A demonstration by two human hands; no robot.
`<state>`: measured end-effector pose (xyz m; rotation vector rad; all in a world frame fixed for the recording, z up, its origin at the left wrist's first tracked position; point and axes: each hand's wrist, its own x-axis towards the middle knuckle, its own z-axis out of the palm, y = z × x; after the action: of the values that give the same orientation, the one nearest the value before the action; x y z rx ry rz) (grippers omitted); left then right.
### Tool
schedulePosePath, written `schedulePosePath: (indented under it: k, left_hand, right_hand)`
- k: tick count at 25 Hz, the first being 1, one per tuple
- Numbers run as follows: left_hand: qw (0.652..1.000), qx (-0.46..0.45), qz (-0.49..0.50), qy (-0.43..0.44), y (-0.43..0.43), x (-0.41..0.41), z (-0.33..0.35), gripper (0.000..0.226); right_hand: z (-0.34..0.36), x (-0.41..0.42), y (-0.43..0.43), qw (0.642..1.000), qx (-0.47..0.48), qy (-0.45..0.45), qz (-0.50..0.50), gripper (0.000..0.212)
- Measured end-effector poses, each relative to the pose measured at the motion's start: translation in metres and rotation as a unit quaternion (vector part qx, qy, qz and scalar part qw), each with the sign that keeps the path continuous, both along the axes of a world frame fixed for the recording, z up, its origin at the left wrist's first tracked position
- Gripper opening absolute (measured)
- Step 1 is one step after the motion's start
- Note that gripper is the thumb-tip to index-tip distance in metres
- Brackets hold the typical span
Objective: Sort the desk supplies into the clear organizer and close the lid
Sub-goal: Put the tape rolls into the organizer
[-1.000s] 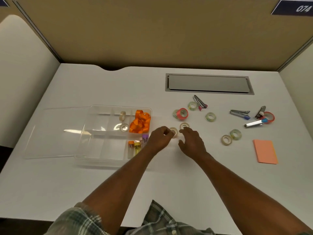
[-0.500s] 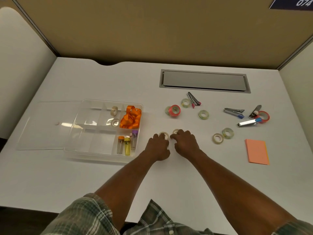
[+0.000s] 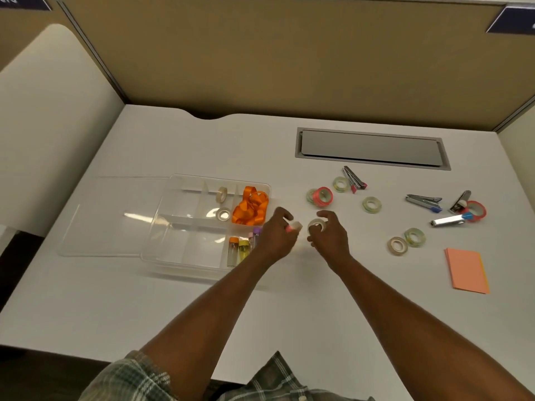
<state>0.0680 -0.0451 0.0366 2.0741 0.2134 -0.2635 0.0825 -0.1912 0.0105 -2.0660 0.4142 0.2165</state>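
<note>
White desk is carrying everything. Clear organizer is sitting left of centre, with its lid lying flat open on the left. Left hand is pinching a pale tape roll just right of the organizer. Right hand is gripping a second pale roll close beside it. Sticky pad is lying near right. Orange ribbon is filling the far-right compartment. Staplers are lying far right. Vials are sitting in the near-right compartment. Loose tape rolls are scattered right of the hands.
</note>
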Motion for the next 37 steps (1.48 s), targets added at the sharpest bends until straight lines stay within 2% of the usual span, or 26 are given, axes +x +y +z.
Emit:
schedulePosePath:
  k: [2, 5, 9, 12, 19, 23, 29, 37]
  left_hand:
    - [0.996, -0.068, 0.064, 0.010, 0.029, 0.008, 0.011, 0.028]
    - [0.985, -0.108, 0.133, 0.012, 0.080, 0.018, 0.014, 0.019]
    - [0.954, -0.142, 0.258, 0.057, 0.139, 0.025, 0.008, 0.015]
    - [0.940, -0.144, 0.297, 0.083, 0.165, 0.024, -0.002, 0.012]
    - [0.950, -0.128, 0.273, 0.085, 0.176, 0.021, -0.011, 0.014]
    - [0.959, -0.109, 0.250, 0.074, 0.173, 0.020, -0.008, 0.005]
    - [0.968, -0.115, 0.214, 0.070, 0.144, 0.025, 0.003, 0.013]
    - [0.985, -0.102, 0.117, 0.071, 0.048, 0.026, 0.012, 0.019]
  right_hand:
    - [0.012, 0.008, 0.028, 0.991, 0.120, 0.026, -0.053, 0.028]
    - [0.027, 0.021, 0.073, 0.976, 0.205, 0.039, -0.057, 0.025]
    - [0.041, 0.035, 0.135, 0.960, 0.254, 0.113, -0.025, 0.027]
    - [0.038, 0.041, 0.175, 0.952, 0.273, 0.140, 0.002, 0.030]
    - [0.025, 0.051, 0.208, 0.963, 0.229, 0.144, 0.013, 0.040]
    - [0.034, 0.044, 0.200, 0.983, 0.150, 0.087, 0.068, 0.038]
    - [0.040, 0.027, 0.157, 0.992, 0.048, -0.007, 0.118, 0.028]
    - [0.031, 0.004, 0.051, 0.994, -0.036, -0.038, 0.099, 0.020]
